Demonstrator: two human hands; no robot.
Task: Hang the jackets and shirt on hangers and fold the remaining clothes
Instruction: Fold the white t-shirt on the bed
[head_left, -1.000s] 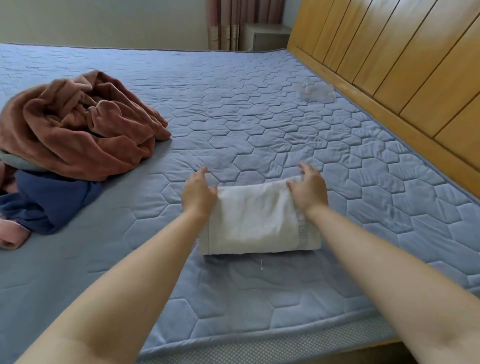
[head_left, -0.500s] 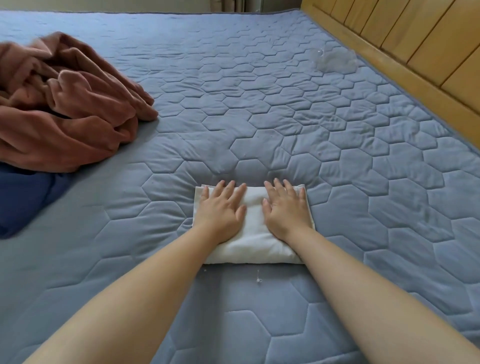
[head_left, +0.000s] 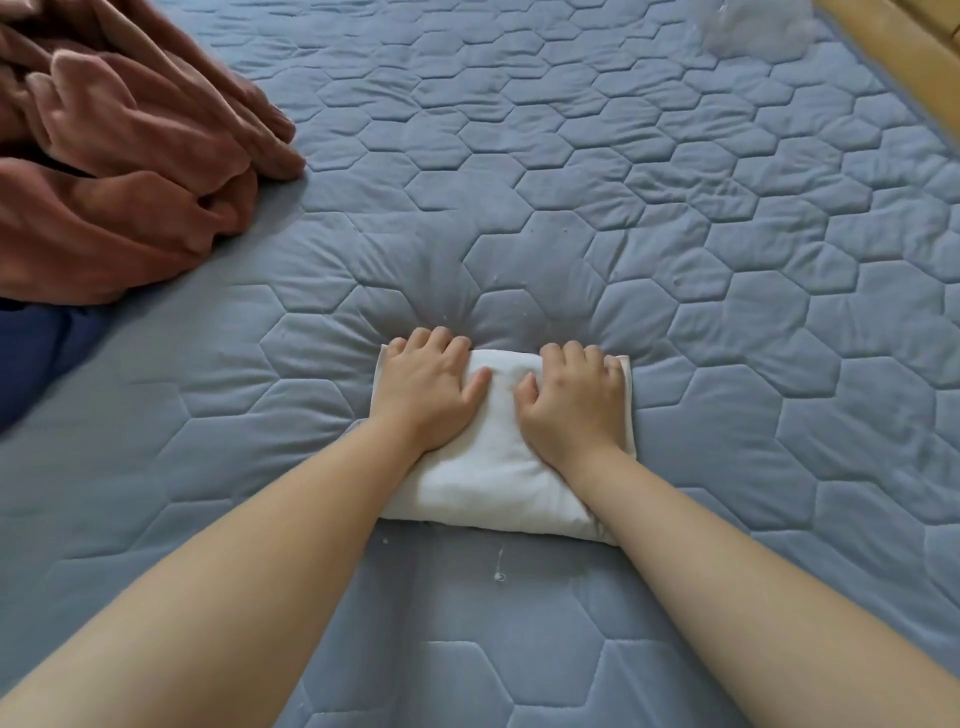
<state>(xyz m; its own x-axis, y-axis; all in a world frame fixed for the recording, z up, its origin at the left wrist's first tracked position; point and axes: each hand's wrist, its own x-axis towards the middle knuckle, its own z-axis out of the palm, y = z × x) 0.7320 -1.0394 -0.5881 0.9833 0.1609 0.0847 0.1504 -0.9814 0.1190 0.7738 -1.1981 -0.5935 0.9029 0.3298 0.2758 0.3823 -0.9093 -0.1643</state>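
2 hands (head_left: 431, 387) (head_left: 571, 402) grip wht cloth (head_left: 496, 467), blue quilted bed (head_left: 675, 249)

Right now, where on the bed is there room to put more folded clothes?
The wide bare stretch of bed between the brown pile and the wooden frame, beyond the white cloth. Also the strip right of the cloth. The left is crowded: the pile and a blue garment.

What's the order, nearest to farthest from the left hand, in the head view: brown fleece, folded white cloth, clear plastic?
1. Folded white cloth: right under the left hand, touching it.
2. Brown fleece: farther up the bed, to the left.
3. Clear plastic: far right, at the top of the view.
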